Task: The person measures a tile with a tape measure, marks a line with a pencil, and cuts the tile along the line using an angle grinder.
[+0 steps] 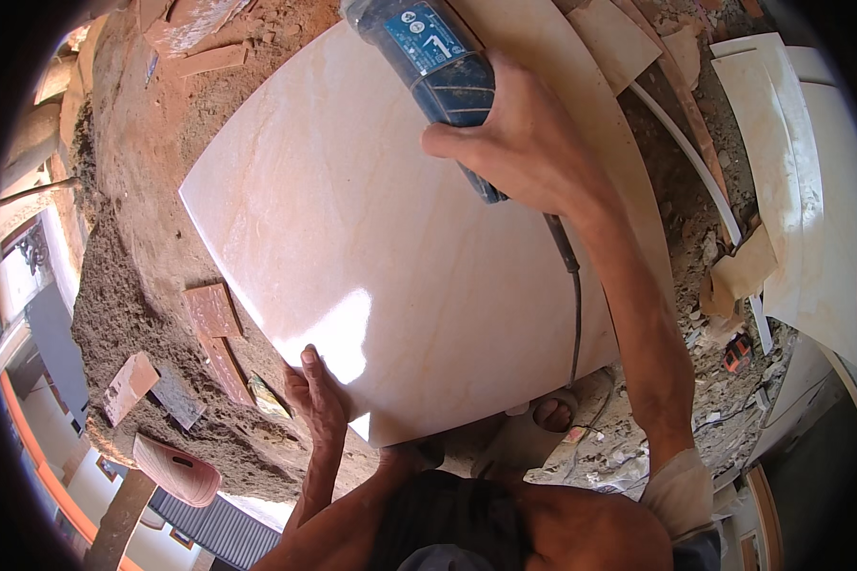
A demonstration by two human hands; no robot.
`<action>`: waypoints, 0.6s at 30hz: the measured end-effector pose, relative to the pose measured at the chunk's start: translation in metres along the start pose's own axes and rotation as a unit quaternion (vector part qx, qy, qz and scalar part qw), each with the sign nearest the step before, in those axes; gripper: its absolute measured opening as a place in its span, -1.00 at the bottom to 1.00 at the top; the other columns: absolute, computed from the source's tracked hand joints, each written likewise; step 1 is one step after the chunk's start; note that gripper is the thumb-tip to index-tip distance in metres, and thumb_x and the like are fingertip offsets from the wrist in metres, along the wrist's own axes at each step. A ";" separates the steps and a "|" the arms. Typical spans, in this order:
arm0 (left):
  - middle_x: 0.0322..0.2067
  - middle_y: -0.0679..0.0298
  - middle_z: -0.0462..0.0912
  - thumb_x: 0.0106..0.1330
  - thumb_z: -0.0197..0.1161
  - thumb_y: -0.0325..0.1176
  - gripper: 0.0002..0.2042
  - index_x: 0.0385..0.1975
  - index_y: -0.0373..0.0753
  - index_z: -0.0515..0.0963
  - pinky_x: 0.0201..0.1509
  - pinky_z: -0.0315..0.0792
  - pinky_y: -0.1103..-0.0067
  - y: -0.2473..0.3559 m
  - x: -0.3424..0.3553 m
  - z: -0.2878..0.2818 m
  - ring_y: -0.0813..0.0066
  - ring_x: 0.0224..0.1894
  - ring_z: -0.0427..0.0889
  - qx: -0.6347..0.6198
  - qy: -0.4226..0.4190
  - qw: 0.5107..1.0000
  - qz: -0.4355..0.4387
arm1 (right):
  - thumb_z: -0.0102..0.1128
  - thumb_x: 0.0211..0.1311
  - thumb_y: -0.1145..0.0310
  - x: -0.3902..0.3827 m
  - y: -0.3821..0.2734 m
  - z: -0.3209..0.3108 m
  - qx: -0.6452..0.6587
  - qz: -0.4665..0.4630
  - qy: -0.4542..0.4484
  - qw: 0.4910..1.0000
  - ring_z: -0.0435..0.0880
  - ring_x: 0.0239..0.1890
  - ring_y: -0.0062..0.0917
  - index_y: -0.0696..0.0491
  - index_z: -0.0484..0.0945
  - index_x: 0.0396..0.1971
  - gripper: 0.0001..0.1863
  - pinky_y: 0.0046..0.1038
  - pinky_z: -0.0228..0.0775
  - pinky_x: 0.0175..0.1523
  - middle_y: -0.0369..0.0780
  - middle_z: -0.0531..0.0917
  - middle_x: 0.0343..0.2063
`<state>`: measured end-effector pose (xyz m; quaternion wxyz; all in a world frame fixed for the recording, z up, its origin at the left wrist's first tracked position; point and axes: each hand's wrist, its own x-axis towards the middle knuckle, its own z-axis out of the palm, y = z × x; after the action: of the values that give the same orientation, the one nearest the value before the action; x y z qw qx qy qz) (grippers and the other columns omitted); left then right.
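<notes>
A large, glossy cream tile [400, 266] with faint veins lies in front of me, bright sunlight glaring on its near left part. My left hand [319, 395] grips its near left edge, thumb on top and fingers curled under. Over the far part of the tile, my right hand [528, 143] is wrapped around the blue body of a corded angle grinder [438, 71]. The grinder's front end runs out at the top of the view, so its disc is hidden. From its rear, a black cord [576, 305] hangs across the tile towards my feet.
Broken reddish tile pieces [214, 309] lie on sandy ground at left, near a pink curved piece [176, 471] with a dark slot. More cream tiles [771, 162] lean at right, beside rubble, a white strip [690, 157] and a small orange-black thing [736, 352]. My sandalled foot [552, 414] stands by the near edge.
</notes>
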<state>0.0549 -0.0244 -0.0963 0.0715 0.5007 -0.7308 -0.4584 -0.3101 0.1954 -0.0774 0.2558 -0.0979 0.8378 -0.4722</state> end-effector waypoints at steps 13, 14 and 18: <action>-0.58 0.58 0.27 0.66 0.27 0.00 -0.60 -0.37 -0.12 0.39 -0.49 0.03 0.67 -0.008 0.002 -0.004 0.79 -0.54 0.12 -0.014 0.008 0.999 0.033 | 0.55 0.04 0.10 0.004 -0.003 0.003 0.014 -0.005 -0.016 1.000 0.71 -0.42 -0.39 0.24 0.64 -0.13 -0.45 -0.30 0.60 -0.22 -0.12 0.70 -0.46; -0.58 0.59 0.26 0.66 0.27 0.00 -0.59 -0.39 -0.11 0.38 -0.50 0.03 0.67 -0.007 0.002 -0.005 0.79 -0.54 0.11 -0.014 0.012 0.999 0.037 | 0.54 0.05 0.12 0.007 -0.003 0.007 0.015 -0.010 -0.019 1.000 0.71 -0.43 -0.39 0.24 0.64 -0.13 -0.46 -0.30 0.60 -0.22 -0.13 0.70 -0.47; -0.60 0.58 0.24 0.66 0.25 0.02 -0.55 -0.44 -0.10 0.35 -0.50 0.02 0.65 0.002 0.000 0.013 0.78 -0.55 0.10 -0.018 -0.001 0.999 0.026 | 0.54 0.06 0.14 0.010 0.001 -0.013 -0.015 -0.019 0.001 1.000 0.71 -0.44 -0.41 0.23 0.64 -0.15 -0.50 -0.30 0.59 -0.23 -0.14 0.70 -0.48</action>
<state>0.0461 -0.0166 -0.1029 0.0921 0.4797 -0.7354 -0.4697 -0.3252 0.2013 -0.0757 0.2450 -0.1170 0.8431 -0.4642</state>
